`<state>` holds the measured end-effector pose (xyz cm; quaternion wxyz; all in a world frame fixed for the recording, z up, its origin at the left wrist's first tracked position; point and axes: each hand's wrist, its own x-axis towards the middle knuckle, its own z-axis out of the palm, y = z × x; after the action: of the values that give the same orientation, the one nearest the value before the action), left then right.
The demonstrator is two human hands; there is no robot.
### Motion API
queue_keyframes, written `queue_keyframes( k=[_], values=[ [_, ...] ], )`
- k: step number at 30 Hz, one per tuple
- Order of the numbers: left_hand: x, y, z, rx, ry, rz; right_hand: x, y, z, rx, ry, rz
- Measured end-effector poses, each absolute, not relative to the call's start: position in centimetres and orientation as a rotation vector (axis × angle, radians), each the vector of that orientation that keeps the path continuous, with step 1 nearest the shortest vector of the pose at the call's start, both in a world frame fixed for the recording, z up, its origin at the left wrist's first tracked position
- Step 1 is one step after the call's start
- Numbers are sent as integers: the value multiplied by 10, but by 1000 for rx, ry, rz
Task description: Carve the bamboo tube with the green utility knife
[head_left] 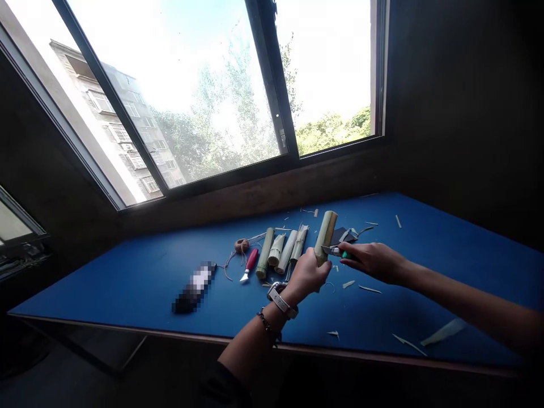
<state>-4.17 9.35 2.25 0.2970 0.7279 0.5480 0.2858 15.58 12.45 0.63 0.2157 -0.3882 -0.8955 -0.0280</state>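
My left hand [305, 275] is wrapped round the lower part of a pale green bamboo section [326, 231], which stands tilted above the table. A utility knife [335, 251] with a green part on its handle is gripped in my right hand [376, 260]. Its blade lies against the side of the bamboo, just above my left fingers. To the left, a green bamboo tube [265, 254] and several partly peeled pale pieces [285, 252] lie side by side on the table. A red-handled cutter [250, 264] rests beside them.
The blue table [140, 272] stands under a large window [204, 102]. A ball of twine [242, 245] trails string, and a blurred dark object [193, 289] lies to its left. A dark sheet [339, 235] is behind my hands. Peeled strips [444, 331] are scattered at the right.
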Motion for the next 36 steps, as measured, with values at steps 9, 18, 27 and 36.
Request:
queue_keyframes(
  k=[9,18,27,36],
  values=[
    [-28,60,30,2183,1419,786,209,186,7,-1607,-2215,53],
    [-28,81,18,1699,1250,688,200,135,25,-1064,-2320,228],
    [-34,77,20,1782,1163,782,178,125,-2,-995,-2484,48],
    [-26,67,15,1659,1147,866,188,165,14,-1094,-2433,-78]
  ],
)
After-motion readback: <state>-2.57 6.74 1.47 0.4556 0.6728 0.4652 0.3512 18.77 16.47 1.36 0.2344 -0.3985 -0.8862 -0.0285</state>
